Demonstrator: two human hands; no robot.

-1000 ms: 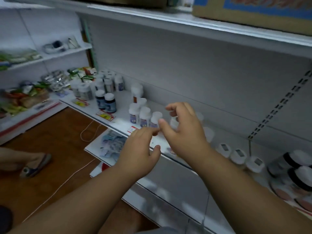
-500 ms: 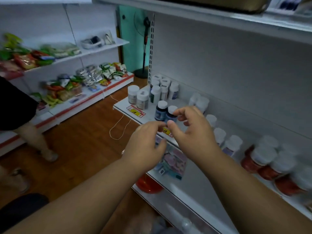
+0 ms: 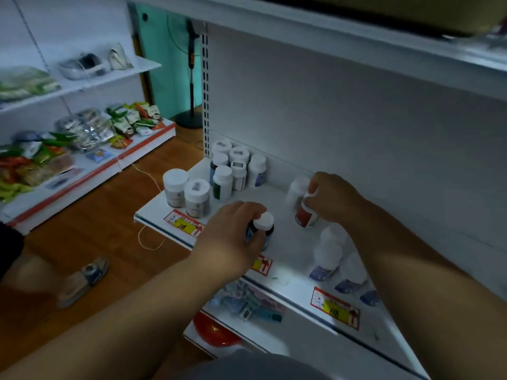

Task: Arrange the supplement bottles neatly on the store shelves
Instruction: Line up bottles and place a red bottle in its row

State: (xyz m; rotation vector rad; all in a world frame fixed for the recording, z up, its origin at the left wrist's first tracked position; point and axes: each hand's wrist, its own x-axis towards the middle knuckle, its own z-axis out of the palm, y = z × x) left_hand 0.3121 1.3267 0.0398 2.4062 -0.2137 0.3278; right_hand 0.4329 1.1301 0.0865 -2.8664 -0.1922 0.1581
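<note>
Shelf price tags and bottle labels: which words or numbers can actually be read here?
"118": yellow part of the left price tag on the shelf edge.
"118", blurred and uncertain: right price tag.
Middle price tag: partly hidden, unreadable.
Labels on the bottles: too blurred to read.

The left hand (image 3: pixel 233 237) grips a dark bottle (image 3: pixel 262 229) with a white cap, fingers curled round its left side and over a second bottle hidden beneath them. The right hand (image 3: pixel 330 200) pinches the top of a red bottle (image 3: pixel 306 215), tilted, hanging below the fingertips. Just beyond those fingers stands a blurred white bottle (image 3: pixel 296 192) on the shelf (image 3: pixel 285 270).
</note>
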